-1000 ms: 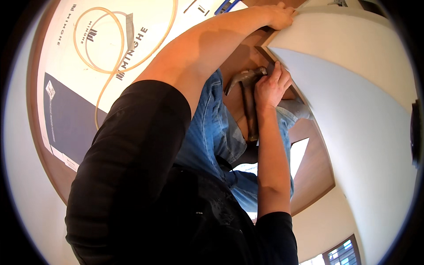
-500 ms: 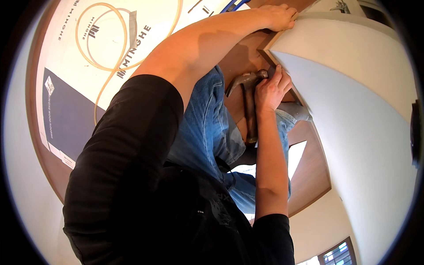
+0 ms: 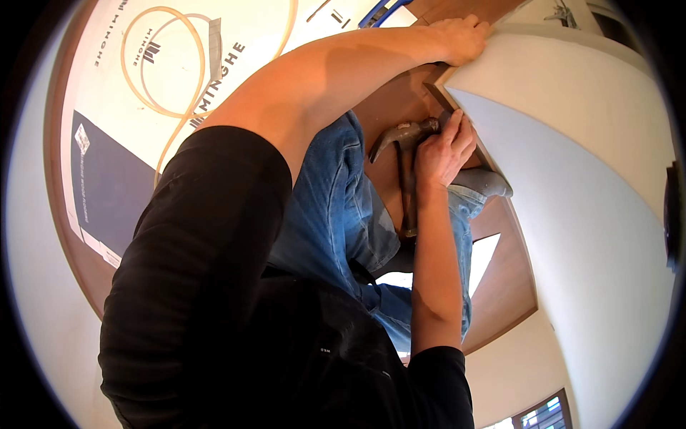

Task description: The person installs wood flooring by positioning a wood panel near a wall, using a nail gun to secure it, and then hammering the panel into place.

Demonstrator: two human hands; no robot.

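Head view: looks down past a black shirt and blue jeans (image 3: 329, 186) at two bare hands working low beside a pale wall (image 3: 572, 186); the wide lens bends every straight edge.
Left hand (image 3: 463, 39): reaches across and round to the far side of the wall corner, fingers bent over the edge there; whether they grip or only press, I cannot tell. The long reach seems meant to steady that side.
Right hand (image 3: 443, 151): rests nearer the body, fingers held close together, tips against the strip; a true grip cannot be made out. Its placing suggests light pressure toward the wall.
Brown strip (image 3: 439, 94): runs along the wall's foot, meeting the corner between the two hands.
Hammer (image 3: 407, 171): lies on the brown floor (image 3: 389, 100) just left of the right hand, claw pointing left, handle toward the body, probably put there to be near while both hands are busy.
White sheet (image 3: 100, 93): covers the floor at upper left, with loops of cream tubing (image 3: 200, 57) on it.
Blue tool (image 3: 386, 13): sits past the left forearm, partly hidden.
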